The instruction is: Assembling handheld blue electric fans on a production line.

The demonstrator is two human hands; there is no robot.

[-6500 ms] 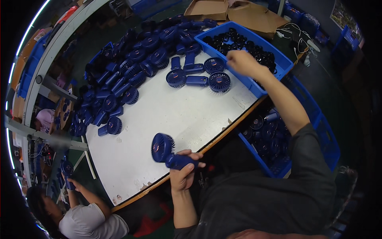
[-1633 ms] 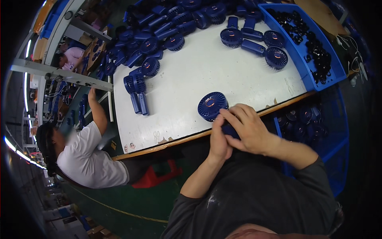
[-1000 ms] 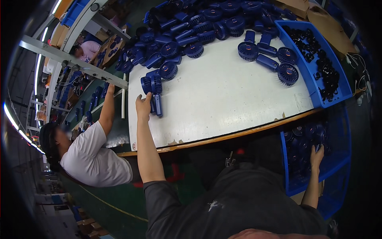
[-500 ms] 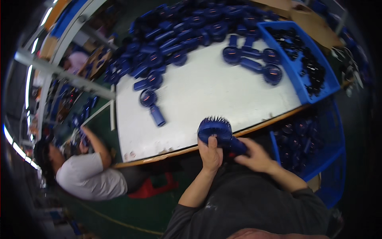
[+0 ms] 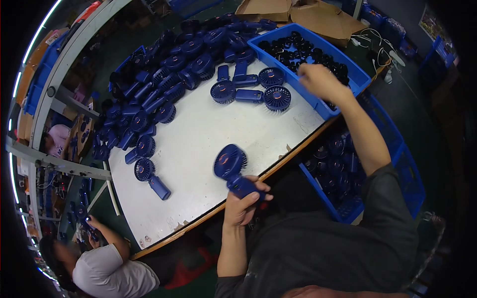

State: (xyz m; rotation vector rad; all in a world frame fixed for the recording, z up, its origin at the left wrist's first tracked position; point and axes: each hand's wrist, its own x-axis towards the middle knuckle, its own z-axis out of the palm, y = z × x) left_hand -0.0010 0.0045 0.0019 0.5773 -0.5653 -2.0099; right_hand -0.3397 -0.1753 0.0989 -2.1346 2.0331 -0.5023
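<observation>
Gripped by its handle, a dark blue handheld fan (image 5: 230,161) is in my left hand (image 5: 241,204), just above the table's front edge. Its round head points up and slightly left, with the slatted side turned to the right. My right hand (image 5: 320,82) is over the near part of a blue bin (image 5: 323,111) full of small black parts (image 5: 293,47). Its fingers look bent but are blurred, and whether they hold a part is hidden. Several more fans lie on the white table (image 5: 198,129), among them one fan (image 5: 277,99) beside the bin.
A large heap of blue fans (image 5: 174,62) covers the far left of the table. Below the edge at my right stands a blue crate (image 5: 323,196) with more fans. Cardboard (image 5: 323,20) lies behind the bin. At the left sits a co-worker in a grey shirt (image 5: 112,270).
My right hand has let go of the fan and moved up to the bin. The left hand has turned the fan and keeps it by the handle. The view has swung right.
</observation>
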